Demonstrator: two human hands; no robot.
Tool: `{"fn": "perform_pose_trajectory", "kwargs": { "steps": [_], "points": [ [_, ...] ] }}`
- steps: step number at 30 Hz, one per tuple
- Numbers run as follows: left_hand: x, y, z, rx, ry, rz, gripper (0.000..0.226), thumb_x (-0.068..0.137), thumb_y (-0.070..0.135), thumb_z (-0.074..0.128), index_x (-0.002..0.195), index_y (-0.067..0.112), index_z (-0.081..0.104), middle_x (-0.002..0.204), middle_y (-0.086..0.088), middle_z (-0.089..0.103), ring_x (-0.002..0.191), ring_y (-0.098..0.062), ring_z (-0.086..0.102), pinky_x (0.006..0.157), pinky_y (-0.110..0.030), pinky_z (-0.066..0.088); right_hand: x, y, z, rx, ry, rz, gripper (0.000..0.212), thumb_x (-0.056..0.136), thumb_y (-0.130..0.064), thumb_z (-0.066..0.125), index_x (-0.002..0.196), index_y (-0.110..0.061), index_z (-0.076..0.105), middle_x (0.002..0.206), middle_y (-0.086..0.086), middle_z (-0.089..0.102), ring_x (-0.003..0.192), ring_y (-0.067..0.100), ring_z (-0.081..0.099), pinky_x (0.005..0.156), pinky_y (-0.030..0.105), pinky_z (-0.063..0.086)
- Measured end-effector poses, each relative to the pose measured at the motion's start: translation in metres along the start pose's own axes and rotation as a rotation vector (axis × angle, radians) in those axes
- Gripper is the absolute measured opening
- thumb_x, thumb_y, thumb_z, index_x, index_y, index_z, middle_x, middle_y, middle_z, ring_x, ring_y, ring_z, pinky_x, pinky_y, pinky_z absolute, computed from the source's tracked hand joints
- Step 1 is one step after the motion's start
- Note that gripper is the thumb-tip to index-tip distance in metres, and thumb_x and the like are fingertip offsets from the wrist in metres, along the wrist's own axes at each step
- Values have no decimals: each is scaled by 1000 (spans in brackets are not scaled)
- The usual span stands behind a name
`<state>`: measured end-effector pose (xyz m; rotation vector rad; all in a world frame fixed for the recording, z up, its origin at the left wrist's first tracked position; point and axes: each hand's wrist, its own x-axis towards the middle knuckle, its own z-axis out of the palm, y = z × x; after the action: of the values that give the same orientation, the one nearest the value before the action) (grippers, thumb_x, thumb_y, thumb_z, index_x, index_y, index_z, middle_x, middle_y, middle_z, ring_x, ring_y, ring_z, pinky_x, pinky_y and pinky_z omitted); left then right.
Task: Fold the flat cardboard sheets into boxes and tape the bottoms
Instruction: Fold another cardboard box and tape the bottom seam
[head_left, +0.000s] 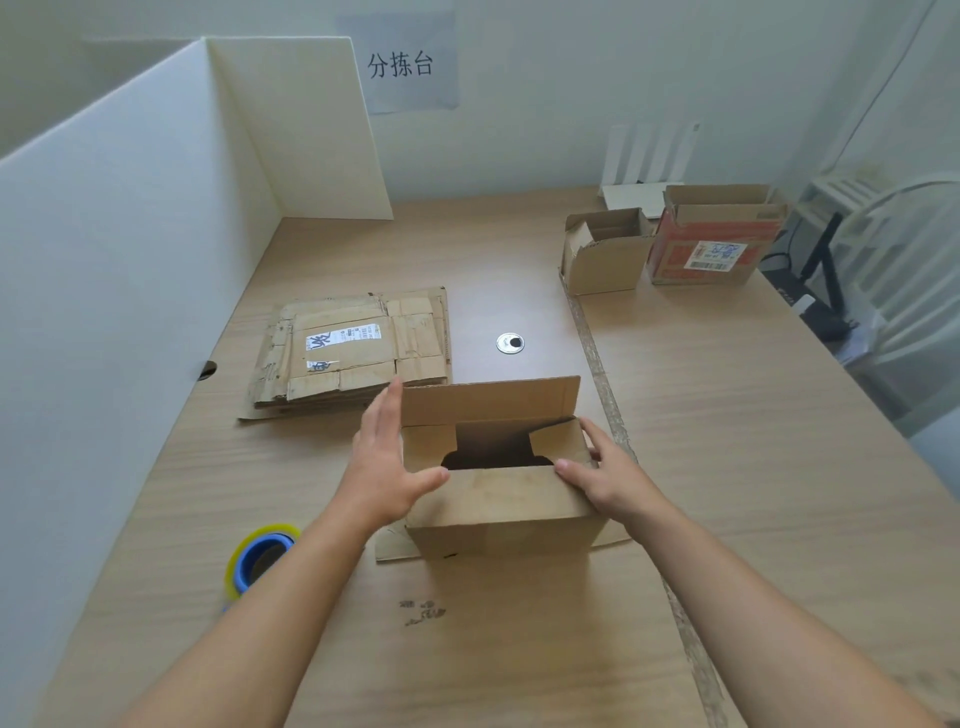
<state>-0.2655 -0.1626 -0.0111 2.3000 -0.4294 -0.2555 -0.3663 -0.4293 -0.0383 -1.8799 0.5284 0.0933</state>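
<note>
Three boxes (498, 514) (605, 260) (711, 249), one tape (260, 558), sheets (353, 353) unclear

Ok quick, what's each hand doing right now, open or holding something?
Left hand: open, straight fingers against the left side of the cardboard box, thumb on its near flap.
Right hand: open, fingers along the right side, thumb on the near flap.

Light wooden bench (727, 415):
- Half-folded brown cardboard box (498, 499), centre front; left hand (384, 467) against its left side, right hand (602, 473) against its right.
- Stack of flattened cardboard sheets (353, 353), behind-left of it.
- Yellow-and-blue tape roll (260, 558), front-left.
- Small plain open carton (605, 254) and red-printed open carton (711, 239), side by side, far right.
</note>
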Motion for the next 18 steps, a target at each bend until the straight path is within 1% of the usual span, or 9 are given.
{"fn": "perform_pose_trajectory", "kwargs": {
  "steps": [1, 3, 5, 6, 8, 9, 12, 16, 18],
  "points": [
    [5, 3, -1, -27, -9, 24, 118, 76, 33, 82, 151, 51, -7, 158, 11, 13, 145, -17, 22, 116, -43, 30, 0, 2, -1, 15, -3, 2, 60, 89, -28, 69, 141, -45, 44, 108, -7, 71, 96, 11, 69, 93, 41, 55],
    [8, 4, -5, -57, 6, 48, 106, 76, 45, 78, 152, 51, 5, 144, 8, 32, 134, -16, 36, 108, -41, 40, -4, 4, -1, 46, 5, -7, 53, 91, -27, 69, 131, -54, 48, 109, -8, 70, 96, 7, 69, 92, 37, 55],
    [4, -2, -6, 8, 4, 100, 85, 72, 64, 64, 148, 50, 29, 122, 12, 46, 119, -12, 44, 101, -38, 42, -10, 6, 0, 91, 7, -8, 46, 93, -30, 67, 120, -63, 51, 112, -14, 69, 95, -2, 67, 89, 26, 53],
    [-2, -7, -4, 64, -25, 120, 77, 71, 75, 55, 142, 47, 43, 118, 13, 47, 116, -11, 43, 103, -38, 41, -13, 8, 2, 119, 4, 0, 42, 95, -31, 65, 120, -62, 51, 113, -18, 67, 94, -7, 65, 85, 20, 52],
    [-15, -23, 4, 97, -62, 122, 85, 68, 90, 41, 130, 35, 63, 124, 13, 44, 120, -12, 39, 111, -40, 35, -16, 13, 4, 184, 3, 41, 43, 97, -34, 62, 132, -54, 48, 119, -21, 63, 96, -13, 62, 82, 12, 50],
    [-22, -30, 10, 72, -61, 104, 84, 71, 88, 42, 129, 32, 64, 129, 14, 40, 124, -11, 38, 113, -40, 34, -16, 14, 5, 201, 7, 60, 46, 97, -37, 61, 139, -49, 46, 126, -19, 61, 103, -9, 61, 88, 16, 50],
    [-39, -35, 29, 35, -10, 76, 64, 84, 62, 49, 139, 30, 54, 138, 20, 28, 130, -3, 30, 113, -33, 33, -15, 15, 9, 135, 22, 76, 53, 98, -44, 55, 148, -42, 39, 139, -14, 53, 124, 6, 54, 107, 30, 42],
    [-52, -28, 39, 119, 20, 167, 66, 87, 60, 39, 141, 25, 54, 137, 22, 31, 132, -7, 35, 109, -28, 30, -11, 14, 14, -101, 95, 37, 68, 96, -53, 51, 155, -35, 22, 146, -3, 42, 136, 18, 41, 114, 41, 32],
    [-54, -27, 40, 129, 30, 162, 66, 87, 60, 37, 139, 25, 56, 135, 21, 34, 130, -10, 38, 107, -28, 32, -7, 15, 15, -132, 106, 41, 68, 96, -53, 52, 154, -32, 24, 145, 0, 44, 134, 21, 43, 113, 44, 34]
  ]
}}
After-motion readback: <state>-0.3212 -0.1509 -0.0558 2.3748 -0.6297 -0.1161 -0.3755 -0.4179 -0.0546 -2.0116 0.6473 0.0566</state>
